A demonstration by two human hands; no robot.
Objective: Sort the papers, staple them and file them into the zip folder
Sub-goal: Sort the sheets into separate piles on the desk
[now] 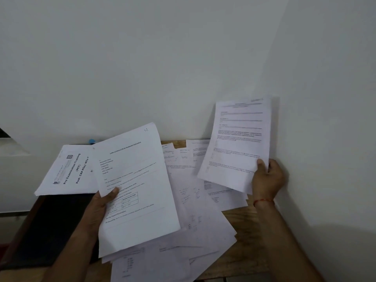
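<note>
Papers [203, 210] litter the table [246, 222]; left hand [99, 206] pinches one letter [132, 176], right hand [268, 180] pinches one printed page [238, 143].

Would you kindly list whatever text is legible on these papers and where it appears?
"Pre Examination Training (PET)", "Post: CRP POs/ MTs-": far-left sheet.
"S1", handwritten: corner of form gripped by left hand.
Too blurred: page in right hand, loose papers.
</note>
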